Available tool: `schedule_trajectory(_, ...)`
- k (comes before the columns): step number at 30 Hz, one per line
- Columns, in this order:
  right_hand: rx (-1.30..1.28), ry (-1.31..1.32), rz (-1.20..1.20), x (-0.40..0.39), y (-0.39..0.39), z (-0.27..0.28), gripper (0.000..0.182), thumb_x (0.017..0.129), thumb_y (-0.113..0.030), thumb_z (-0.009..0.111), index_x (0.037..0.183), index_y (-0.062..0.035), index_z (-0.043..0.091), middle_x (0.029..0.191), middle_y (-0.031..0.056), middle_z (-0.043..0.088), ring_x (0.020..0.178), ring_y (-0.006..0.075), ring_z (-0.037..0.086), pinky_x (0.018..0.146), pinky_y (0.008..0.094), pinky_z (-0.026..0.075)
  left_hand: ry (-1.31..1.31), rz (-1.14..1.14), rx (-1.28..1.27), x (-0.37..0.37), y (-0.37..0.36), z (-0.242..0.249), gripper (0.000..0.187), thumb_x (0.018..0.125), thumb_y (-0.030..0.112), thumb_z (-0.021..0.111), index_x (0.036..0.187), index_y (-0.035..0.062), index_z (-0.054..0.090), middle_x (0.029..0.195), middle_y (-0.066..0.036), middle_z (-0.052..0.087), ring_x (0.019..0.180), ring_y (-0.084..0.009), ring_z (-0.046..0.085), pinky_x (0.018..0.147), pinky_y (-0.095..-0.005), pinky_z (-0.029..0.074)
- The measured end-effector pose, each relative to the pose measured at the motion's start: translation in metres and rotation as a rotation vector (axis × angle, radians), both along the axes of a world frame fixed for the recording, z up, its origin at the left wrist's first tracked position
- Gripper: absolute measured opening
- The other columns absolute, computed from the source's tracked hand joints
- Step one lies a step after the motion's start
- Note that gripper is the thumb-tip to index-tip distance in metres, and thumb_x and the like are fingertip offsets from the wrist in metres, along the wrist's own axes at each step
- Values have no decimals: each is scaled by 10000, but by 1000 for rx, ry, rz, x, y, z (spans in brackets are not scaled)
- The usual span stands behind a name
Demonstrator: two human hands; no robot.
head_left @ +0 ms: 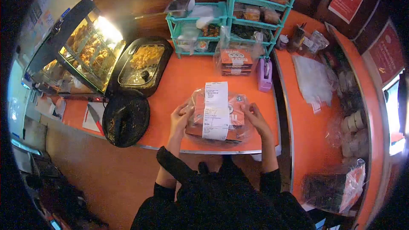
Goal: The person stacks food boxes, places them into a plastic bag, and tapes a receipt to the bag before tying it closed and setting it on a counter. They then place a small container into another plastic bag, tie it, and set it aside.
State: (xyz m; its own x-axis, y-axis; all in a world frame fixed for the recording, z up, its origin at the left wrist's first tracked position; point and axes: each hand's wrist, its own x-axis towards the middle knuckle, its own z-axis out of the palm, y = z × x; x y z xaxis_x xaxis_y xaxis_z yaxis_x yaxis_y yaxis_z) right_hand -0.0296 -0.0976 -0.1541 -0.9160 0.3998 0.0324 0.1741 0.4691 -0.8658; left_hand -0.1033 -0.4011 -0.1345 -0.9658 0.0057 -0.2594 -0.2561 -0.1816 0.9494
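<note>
A red-orange food box in a clear plastic bag lies near the front edge of the counter, directly before me. A long printed receipt runs down over its top. My left hand is closed on the bag's left side, fingers curled at the plastic. On the opposite side, my right hand pinches the bag near its upper right corner. Some fingertips are hard to make out against the shiny plastic. Behind the package stands another bagged stack of orange boxes, touched by neither hand.
To the left are a lit food warmer, a tray of fried food, a black lid and a red-handled knife. Teal racks and a purple tape dispenser stand behind. Plastic bags lie on the right counter.
</note>
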Motion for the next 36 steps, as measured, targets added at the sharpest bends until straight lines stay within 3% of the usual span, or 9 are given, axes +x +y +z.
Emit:
schedule_trajectory(5, -354, -41, -43, 47, -4, 30, 309, 868, -306, 669, 919, -37, 525, 775, 46, 526, 651, 119, 488, 580, 256, 418, 591, 93, -1240, 6, -3, 24, 498, 740, 140, 717, 1207, 122, 546, 1142, -178, 485, 1074, -331, 458, 927, -462, 357)
schedule_trajectory(8, -185, -350, 43, 69, -15, 78, 217, 872, -215, 655, 908, -33, 542, 777, 18, 514, 641, 102, 467, 580, 213, 396, 744, 67, -1289, 1, -20, 11, 404, 718, 78, 666, 1113, 123, 593, 1303, -187, 365, 1184, -387, 339, 987, -516, 261)
schedule_trajectory(12, -176, 69, 102, 81, -32, 111, 193, 831, -153, 653, 946, -7, 598, 831, 49, 594, 738, 126, 554, 666, 265, 446, 933, -234, -1443, 41, -46, 18, 355, 704, 57, 642, 1051, 125, 617, 1317, -161, 366, 1181, -389, 349, 983, -519, 267)
schedule_trajectory(18, -170, 80, 126, 116, -51, 69, 260, 802, -151, 663, 1023, -18, 628, 856, 95, 615, 832, 176, 579, 764, 328, 467, 759, -316, -1871, 128, -65, -18, 667, 640, 100, 638, 1289, 213, 533, 1369, -112, 351, 1195, -348, 345, 963, -517, 262)
schedule_trajectory(22, -181, -82, 112, 118, -42, 130, 257, 787, -112, 664, 1024, -15, 637, 837, 75, 604, 850, 182, 575, 754, 334, 472, 463, -272, -1689, 139, -62, 55, 668, 697, 157, 629, 1345, 214, 476, 1399, -131, 338, 1280, -393, 275, 959, -581, 202)
schedule_trajectory(25, -463, 73, 81, 100, -32, 144, 207, 801, -106, 635, 984, -10, 643, 960, 75, 622, 910, 175, 570, 795, 354, 468, 224, -505, -1449, 70, -82, 65, 692, 703, 104, 660, 1359, 184, 457, 1181, -176, 583, 1089, -262, 570, 845, -460, 459)
schedule_trajectory(28, -444, 111, 105, 74, -31, 149, 198, 840, -135, 575, 988, -17, 634, 1079, 88, 617, 987, 162, 557, 898, 334, 428, 666, -355, -823, 43, -36, 151, 395, 706, -115, 497, 1051, 25, 629, 892, -83, 628, 721, -138, 624, 649, -288, 520)
schedule_trajectory(31, -769, 313, 99, 49, -32, 155, 240, 862, -151, 520, 1039, -21, 618, 1143, 87, 616, 1071, 158, 535, 979, 311, 352, 136, -375, 132, -15, -40, 161, 472, 727, -89, 488, 1181, 35, 527, 1004, -94, 625, 683, -178, 582, 656, -313, 486)
schedule_trajectory(36, -789, 225, 25, 71, -11, 130, 297, 908, -192, 485, 1133, -15, 564, 1132, 136, 635, 1029, 175, 577, 850, 276, 386, -207, -643, 462, -33, -33, 186, 340, 821, 123, 583, 1152, 57, 540, 1150, -167, 575, 709, -155, 517, 652, -306, 433)
